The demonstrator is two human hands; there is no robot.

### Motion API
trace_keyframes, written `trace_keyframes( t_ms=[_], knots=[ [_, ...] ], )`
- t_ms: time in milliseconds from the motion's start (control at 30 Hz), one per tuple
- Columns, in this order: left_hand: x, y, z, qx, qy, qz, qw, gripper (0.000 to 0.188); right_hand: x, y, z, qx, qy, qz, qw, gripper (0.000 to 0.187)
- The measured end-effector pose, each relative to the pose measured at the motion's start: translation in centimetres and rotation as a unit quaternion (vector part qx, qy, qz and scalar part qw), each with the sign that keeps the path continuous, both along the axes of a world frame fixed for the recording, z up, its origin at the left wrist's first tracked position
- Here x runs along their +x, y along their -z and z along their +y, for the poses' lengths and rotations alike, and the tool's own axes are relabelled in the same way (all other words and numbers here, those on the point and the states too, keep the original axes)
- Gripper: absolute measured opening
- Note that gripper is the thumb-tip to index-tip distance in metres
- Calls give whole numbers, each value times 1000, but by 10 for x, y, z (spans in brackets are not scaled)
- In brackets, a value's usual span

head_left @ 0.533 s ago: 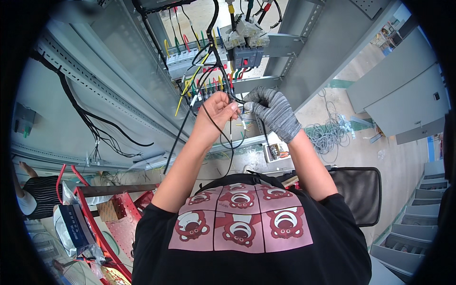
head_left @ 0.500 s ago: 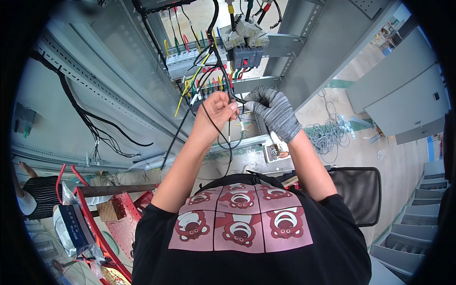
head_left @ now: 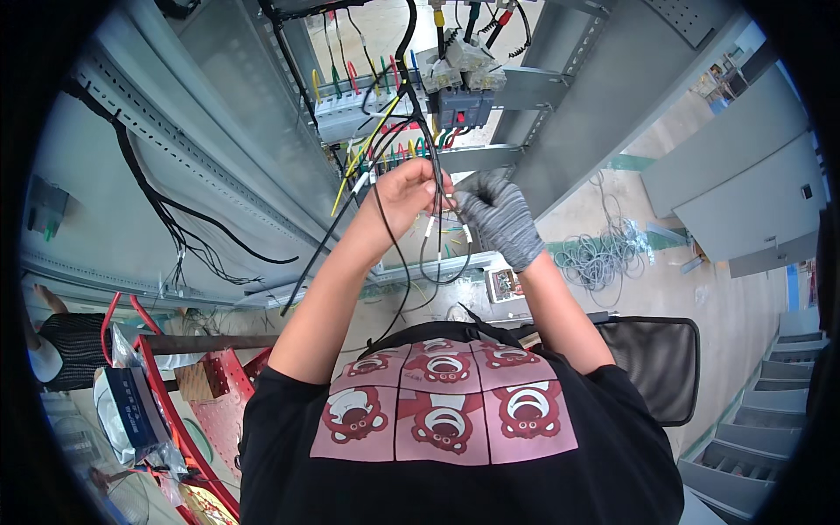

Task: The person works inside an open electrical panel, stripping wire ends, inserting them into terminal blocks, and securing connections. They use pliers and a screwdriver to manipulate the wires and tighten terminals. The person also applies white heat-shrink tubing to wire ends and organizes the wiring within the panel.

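Note:
Inside a grey metal cabinet, a bundle of black wires (head_left: 422,109) hangs down between my hands. My bare left hand (head_left: 404,199) pinches the wires from the left with thumb and fingers. My right hand (head_left: 500,219), in a grey striped knit glove, closes on the same bundle from the right, fingertips close to the left ones. Below the hands the loose wire ends carry white sleeves (head_left: 466,233), and some curve into a loop. A yellow wire (head_left: 364,157) sticks out toward the lower left. Behind them sit a row of white breakers (head_left: 350,114) and a dark grey circuit breaker (head_left: 464,108) with a red switch.
Another wire bundle (head_left: 166,206) hangs along the cabinet's left panel. A small box of parts (head_left: 504,284) lies below my right hand. Coiled grey cable (head_left: 604,255) is on the floor at right. A red cart (head_left: 223,411) stands lower left; a person (head_left: 74,346) is beyond it.
The wires between my hands have drawn together into a straighter, tighter bundle, with the sleeved ends now looping below. My right hand has shifted slightly left and down. The whole view has shifted slightly.

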State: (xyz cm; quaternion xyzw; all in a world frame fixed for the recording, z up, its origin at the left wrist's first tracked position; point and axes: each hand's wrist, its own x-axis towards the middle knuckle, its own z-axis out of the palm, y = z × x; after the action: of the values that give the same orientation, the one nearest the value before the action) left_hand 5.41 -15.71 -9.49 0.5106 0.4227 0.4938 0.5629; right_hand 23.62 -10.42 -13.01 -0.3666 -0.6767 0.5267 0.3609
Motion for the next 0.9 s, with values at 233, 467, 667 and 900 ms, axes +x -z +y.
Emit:
trace_keyframes(
  t_ms=[233,467,667,900],
  knots=[
    [11,-6,5,129,-66,232,962,6,-7,-39,-19,-126,-42,-70,989,42],
    [6,4,13,138,-43,209,967,11,-11,-6,-32,-149,-73,9,986,26],
    [11,-1,5,99,-79,223,967,8,0,9,-54,-240,-78,56,966,19],
    [6,10,5,138,-98,277,946,10,14,-8,-16,-66,3,26,997,27]
  ],
)
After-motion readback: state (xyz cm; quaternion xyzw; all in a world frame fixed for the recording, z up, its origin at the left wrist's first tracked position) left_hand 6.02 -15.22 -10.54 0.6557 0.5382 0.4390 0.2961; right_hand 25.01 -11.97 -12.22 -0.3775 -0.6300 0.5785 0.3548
